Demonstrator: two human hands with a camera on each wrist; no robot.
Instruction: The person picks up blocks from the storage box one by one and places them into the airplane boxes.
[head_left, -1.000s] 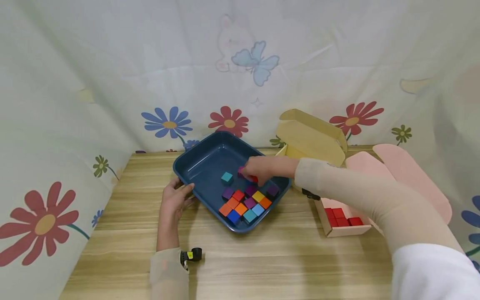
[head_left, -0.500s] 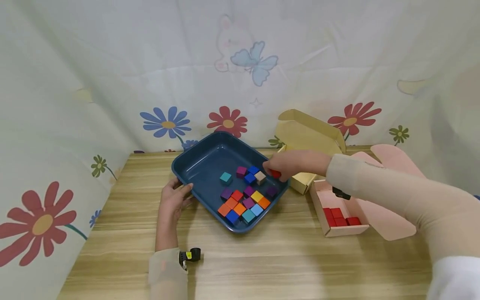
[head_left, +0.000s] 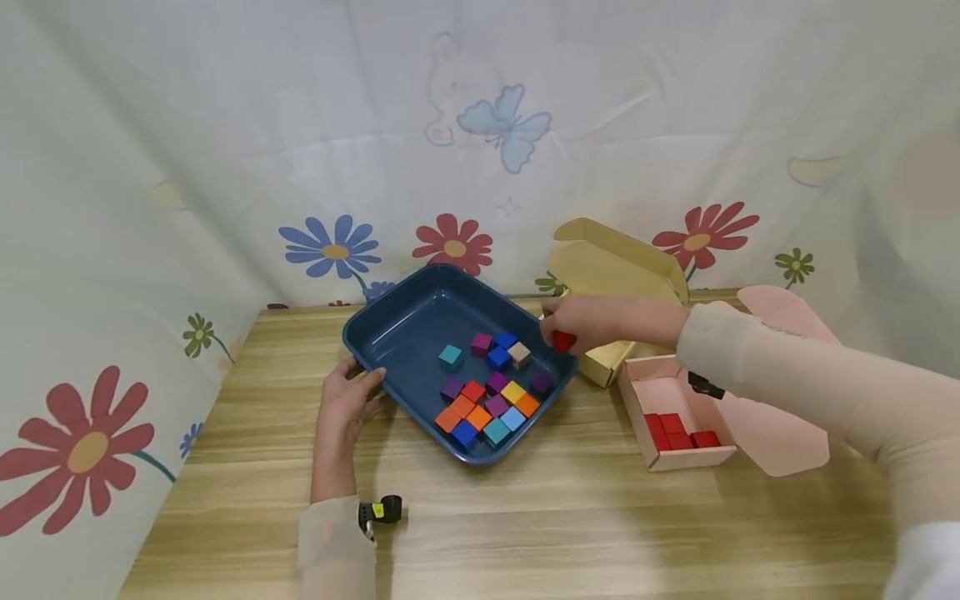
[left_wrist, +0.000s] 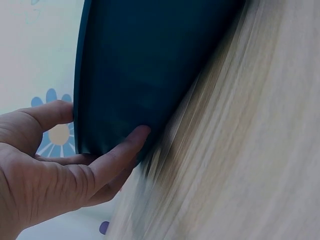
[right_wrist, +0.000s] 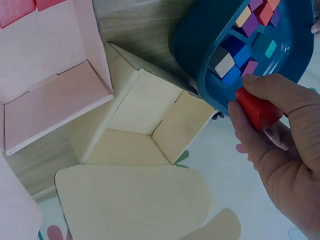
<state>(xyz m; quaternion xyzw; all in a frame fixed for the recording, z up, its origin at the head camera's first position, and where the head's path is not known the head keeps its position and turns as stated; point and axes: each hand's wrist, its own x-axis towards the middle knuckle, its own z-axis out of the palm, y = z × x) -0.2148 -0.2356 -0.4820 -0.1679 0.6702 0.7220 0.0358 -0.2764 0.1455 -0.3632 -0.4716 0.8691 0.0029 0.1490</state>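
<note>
- Tray rests cornerwise, its loose cubes mostly toward the near end, easily reached.
- Pink box and yellow box stand open to its right, lids back, leaving their insides accessible.
- Left hand grips the tray's rim between thumb and fingers, presumably steadying it.
- Right hand pinches a red cube at the tray's right rim, thumb opposing fingers, probably for security.

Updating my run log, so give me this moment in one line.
left hand: grips blue tray; right hand: pinches red block; pink box: holds reds
</note>
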